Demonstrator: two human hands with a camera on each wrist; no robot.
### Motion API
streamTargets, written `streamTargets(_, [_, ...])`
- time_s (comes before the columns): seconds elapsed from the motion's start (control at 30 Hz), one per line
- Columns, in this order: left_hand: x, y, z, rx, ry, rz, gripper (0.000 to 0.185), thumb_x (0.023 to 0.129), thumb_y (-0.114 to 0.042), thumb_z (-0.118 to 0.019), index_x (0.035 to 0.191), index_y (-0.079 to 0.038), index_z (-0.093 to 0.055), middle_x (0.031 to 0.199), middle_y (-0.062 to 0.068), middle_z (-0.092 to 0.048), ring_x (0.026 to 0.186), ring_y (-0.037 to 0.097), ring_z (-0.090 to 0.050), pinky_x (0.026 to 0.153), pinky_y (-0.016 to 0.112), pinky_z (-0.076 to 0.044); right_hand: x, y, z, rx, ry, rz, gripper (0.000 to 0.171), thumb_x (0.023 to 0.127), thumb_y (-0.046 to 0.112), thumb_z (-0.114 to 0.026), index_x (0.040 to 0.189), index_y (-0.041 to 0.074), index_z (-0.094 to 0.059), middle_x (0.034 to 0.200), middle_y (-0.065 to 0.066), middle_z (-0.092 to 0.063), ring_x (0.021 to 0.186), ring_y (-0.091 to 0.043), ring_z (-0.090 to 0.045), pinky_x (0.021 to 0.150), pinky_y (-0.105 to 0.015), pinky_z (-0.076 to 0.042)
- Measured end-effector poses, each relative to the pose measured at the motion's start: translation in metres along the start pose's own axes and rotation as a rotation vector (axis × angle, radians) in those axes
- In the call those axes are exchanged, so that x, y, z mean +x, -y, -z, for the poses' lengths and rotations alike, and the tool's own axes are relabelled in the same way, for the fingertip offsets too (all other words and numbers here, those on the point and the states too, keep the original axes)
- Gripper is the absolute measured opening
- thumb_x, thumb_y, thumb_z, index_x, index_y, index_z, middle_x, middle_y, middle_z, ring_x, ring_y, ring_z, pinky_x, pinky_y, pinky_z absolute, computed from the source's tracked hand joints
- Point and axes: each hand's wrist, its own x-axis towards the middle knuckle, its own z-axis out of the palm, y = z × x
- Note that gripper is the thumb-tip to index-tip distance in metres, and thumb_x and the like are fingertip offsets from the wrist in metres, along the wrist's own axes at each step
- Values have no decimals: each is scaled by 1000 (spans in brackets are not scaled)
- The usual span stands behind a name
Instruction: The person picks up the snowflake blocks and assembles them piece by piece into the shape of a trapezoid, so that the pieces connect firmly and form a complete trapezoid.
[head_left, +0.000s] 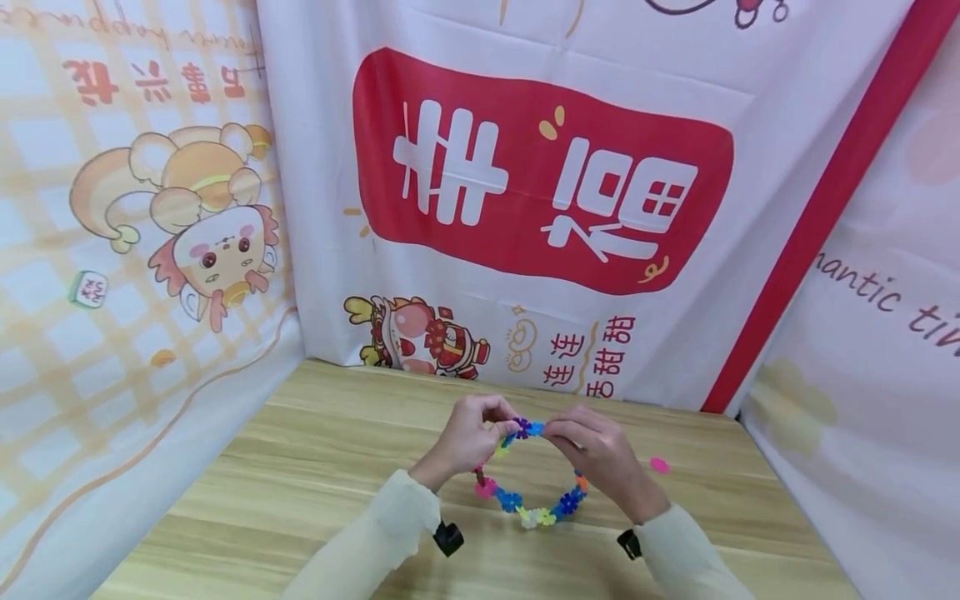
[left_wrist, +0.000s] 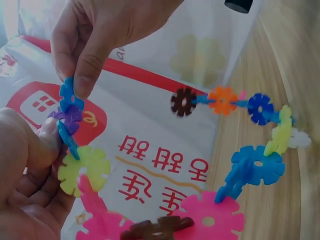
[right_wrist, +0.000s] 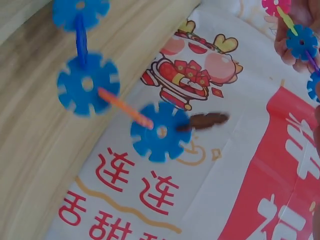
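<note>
A chain of notched, snowflake-shaped plastic discs hangs in a loop between the hands. My left hand [head_left: 471,435] pinches it near a purple disc [left_wrist: 71,116], thumb against the piece. My right hand [head_left: 606,457] pinches the blue disc [left_wrist: 70,94] joined to that purple one, between thumb and finger. Past the left hand come a yellow-green disc [left_wrist: 85,170], pink discs [left_wrist: 212,216] and a brown one [left_wrist: 155,229]. At the chain's other end a dark brown disc [left_wrist: 184,102] hangs free beside an orange disc [left_wrist: 222,100], apart from the right hand's fingers.
A loose pink disc [head_left: 659,465] lies on the wooden table [head_left: 300,467], right of the right hand. Printed cloth [head_left: 322,208] hangs behind the table and along both sides. Each wrist wears a black device [head_left: 448,538].
</note>
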Motion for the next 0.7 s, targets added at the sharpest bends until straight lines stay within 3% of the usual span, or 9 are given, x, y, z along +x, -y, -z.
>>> streamTargets(0.1, [2, 0, 5, 10, 59, 5, 7, 91, -31, -66, 92, -24, -68, 89, -6, -69, 79, 13, -63, 70, 28, -55, 4, -4, 2, 11, 39, -24, 28, 63, -2, -86, 86, 10, -74, 86, 1, -72, 78, -9, -68, 72, -20, -57])
streamTargets(0.27, [10, -7, 14, 102, 237, 7, 31, 90, -47, -64, 115, -27, -64, 103, -11, -67, 96, 6, -62, 88, 32, -53, 11, -9, 8, 40, 168, -28, 16, 74, 7, -82, 87, 12, -74, 89, 3, -73, 80, -8, -67, 73, -19, -56])
streamTargets(0.43, [21, -14, 16, 195, 420, -64, 34, 90, -47, -65, 118, -27, -64, 106, -13, -67, 94, 0, -63, 87, 26, -54, 17, -7, 10, 41, 271, -5, 13, 78, 11, -80, 89, 14, -75, 92, 3, -73, 84, -9, -68, 77, -20, -57])
streamTargets(0.53, [23, -16, 15, 215, 472, -96, 27, 91, -41, -66, 113, -26, -67, 102, -13, -68, 89, -1, -64, 83, 23, -55, 20, -5, 9, 57, 299, 13, 16, 77, 10, -80, 90, 15, -74, 93, 3, -73, 85, -8, -68, 78, -18, -56])
streamTargets(0.7, [21, -14, 12, 240, 473, -116, 23, 92, -37, -66, 109, -23, -68, 97, -13, -68, 85, -2, -63, 78, 19, -54, 18, -11, 13, 78, 312, 5, 24, 71, 10, -84, 91, 13, -72, 92, 0, -73, 86, -9, -68, 79, -19, -56])
